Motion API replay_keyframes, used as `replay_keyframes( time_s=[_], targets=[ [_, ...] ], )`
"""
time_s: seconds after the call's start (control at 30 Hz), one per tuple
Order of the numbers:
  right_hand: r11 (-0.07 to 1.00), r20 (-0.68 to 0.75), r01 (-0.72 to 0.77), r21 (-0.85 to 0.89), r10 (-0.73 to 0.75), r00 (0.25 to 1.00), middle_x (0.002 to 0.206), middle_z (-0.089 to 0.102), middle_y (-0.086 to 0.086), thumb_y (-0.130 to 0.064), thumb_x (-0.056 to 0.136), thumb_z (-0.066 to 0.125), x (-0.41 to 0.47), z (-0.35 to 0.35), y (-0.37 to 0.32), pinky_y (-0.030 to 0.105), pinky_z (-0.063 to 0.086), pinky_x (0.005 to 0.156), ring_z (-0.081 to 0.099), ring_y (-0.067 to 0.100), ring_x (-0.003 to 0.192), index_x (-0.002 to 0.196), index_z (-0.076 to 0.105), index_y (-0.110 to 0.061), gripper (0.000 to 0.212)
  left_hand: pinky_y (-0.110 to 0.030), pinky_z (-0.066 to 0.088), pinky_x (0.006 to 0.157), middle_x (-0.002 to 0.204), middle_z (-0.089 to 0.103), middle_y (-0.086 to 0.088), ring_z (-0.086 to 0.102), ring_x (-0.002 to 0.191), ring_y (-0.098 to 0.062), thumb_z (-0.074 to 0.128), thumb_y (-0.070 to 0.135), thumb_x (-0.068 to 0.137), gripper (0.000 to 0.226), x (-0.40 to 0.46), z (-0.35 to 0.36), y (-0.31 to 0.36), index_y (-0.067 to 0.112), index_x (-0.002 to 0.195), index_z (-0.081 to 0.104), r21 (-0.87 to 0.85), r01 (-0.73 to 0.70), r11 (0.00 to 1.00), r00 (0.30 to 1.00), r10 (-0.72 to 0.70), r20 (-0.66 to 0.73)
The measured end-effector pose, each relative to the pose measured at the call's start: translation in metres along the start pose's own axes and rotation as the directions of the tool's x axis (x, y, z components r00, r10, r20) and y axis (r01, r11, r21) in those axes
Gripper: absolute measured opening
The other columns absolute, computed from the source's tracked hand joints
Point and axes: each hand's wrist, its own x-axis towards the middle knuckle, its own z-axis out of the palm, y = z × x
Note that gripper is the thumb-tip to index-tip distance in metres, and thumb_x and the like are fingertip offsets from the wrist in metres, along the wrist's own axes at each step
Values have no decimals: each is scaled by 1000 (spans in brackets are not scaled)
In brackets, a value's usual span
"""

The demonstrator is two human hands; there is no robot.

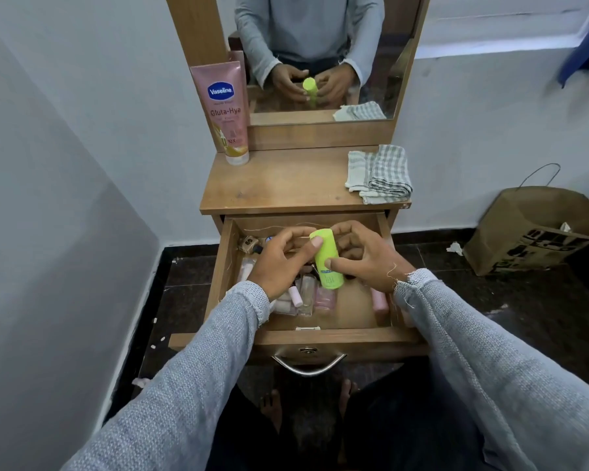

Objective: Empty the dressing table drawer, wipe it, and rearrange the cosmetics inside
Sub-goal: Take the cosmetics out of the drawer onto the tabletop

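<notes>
Emptying step: both hands, left hand [279, 263] and right hand [364, 256], grip green bottle [325, 261] above open drawer [320, 334]; remaining cosmetics [300, 299] inside; next, set bottle on tabletop [279, 185] near cloth [380, 173]

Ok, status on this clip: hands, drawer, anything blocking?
Both hands, left and right, grip green tube over open drawer. Drawer still full of cosmetics. Cloth unused on top. Nothing blocking.
</notes>
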Motion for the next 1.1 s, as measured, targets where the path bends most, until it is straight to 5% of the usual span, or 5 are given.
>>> replay_keyframes(
  time_s=[0.13,0.33,0.6,0.9,1.1],
  targets=[
    [999,-16,-1,51,2,1000,102,65,20,-11,80,77,4,2,2,24,55,71,65,20,85,112,53,-25,43,-37,58,79,102,69,-5,67,99,-21,71,17,86,26,7,-1,1,18,110,63,58,-38,998,999,40,-21],
    [998,-36,5,70,-3,999,106,66,11,-14,76,81,4,5,5,15,49,66,65,11,86,122,53,-16,54,-26,57,71,85,66,1,67,85,-12,62,10,91,28,13,4,4,12,118,56,-242,75,967,991,-98,-87],
    [992,-139,33,125,-16,990,105,72,11,-6,76,80,14,0,1,36,56,90,70,25,97,118,58,-3,47,-27,58,76,103,70,-7,68,94,-19,63,4,90,28,22,2,13,9,117,60,-237,-1,972,1000,-6,-27],
    [993,-352,116,-30,-119,928,109,66,3,-10,77,80,70,-30,-27,29,54,87,66,21,98,119,57,-8,48,-30,54,86,99,68,-4,65,88,-13,66,5,87,29,80,-11,43,11,115,63,282,-228,932,968,248,-34],
    [971,-431,30,-237,-133,892,105,66,3,-11,74,80,131,-56,-28,41,52,91,64,24,96,113,60,-9,44,-36,53,89,97,64,1,64,86,-18,72,9,81,37,130,-19,44,17,116,62,543,-174,822,977,214,-12]
  ],
)
